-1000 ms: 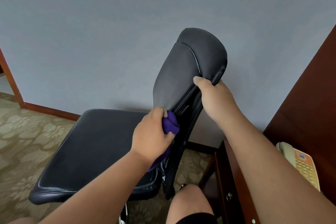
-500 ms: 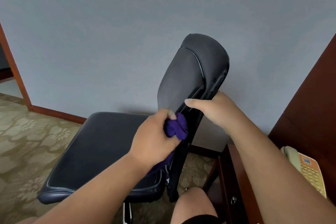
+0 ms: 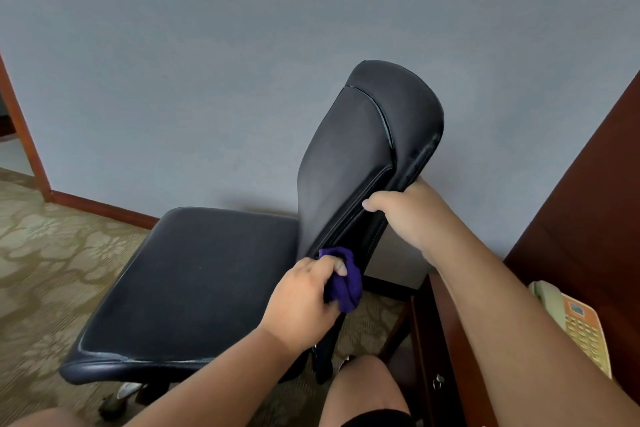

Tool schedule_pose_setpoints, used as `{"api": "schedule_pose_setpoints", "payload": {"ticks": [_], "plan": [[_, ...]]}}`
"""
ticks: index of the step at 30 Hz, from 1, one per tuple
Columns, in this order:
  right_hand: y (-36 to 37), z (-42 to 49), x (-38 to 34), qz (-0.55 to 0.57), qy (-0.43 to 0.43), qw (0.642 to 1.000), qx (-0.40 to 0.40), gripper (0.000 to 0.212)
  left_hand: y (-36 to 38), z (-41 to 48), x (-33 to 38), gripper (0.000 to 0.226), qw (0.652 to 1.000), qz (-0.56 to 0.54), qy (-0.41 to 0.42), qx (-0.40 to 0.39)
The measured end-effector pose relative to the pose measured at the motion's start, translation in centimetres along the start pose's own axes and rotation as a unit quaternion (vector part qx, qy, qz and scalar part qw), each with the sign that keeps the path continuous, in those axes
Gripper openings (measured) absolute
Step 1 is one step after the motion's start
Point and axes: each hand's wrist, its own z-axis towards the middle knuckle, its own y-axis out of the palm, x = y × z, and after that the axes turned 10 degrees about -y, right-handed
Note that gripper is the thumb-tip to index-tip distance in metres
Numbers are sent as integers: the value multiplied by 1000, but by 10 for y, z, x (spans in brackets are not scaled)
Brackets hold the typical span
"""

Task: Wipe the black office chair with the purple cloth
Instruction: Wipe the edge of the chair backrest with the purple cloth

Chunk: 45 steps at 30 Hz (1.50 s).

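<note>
The right hand (image 3: 412,218) grips the side of the black office chair (image 3: 207,288) at its backrest with only the thumb showing; its fingers lie behind the padding; the left hand (image 3: 301,302) has much of the purple cloth (image 3: 344,284) wadded out of sight in its fist, and whether the cloth actually touches the backrest's lower edge cannot be told; the chair's base is hidden beneath the seat, bar one blurred caster (image 3: 110,407); the telephone (image 3: 571,319) is partly covered by the right forearm, its keys too small to read; the desk (image 3: 443,357) runs off the right and bottom edges; a bare knee (image 3: 363,388) is cut off at the bottom.
</note>
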Motion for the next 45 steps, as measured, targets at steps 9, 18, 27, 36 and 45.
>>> {"api": "schedule_pose_setpoints", "payload": {"ticks": [9,18,27,36,45], "plan": [[-1,-2,-3,9,-18,1000,-5,35,-5,0,8,34,993,-44,-83,-65],[0,-2,-1,9,-38,999,-2,17,-34,42,64,37,963,-260,-66,-10],[1,-4,-1,19,-11,1000,9,38,-7,11,14,34,996,-82,-35,-12],[4,-8,-6,20,-8,1000,-2,41,8,-16,-10,32,997,17,-67,-28],[9,-12,-8,12,-21,1000,17,35,-19,21,47,40,993,-89,-45,69]]}}
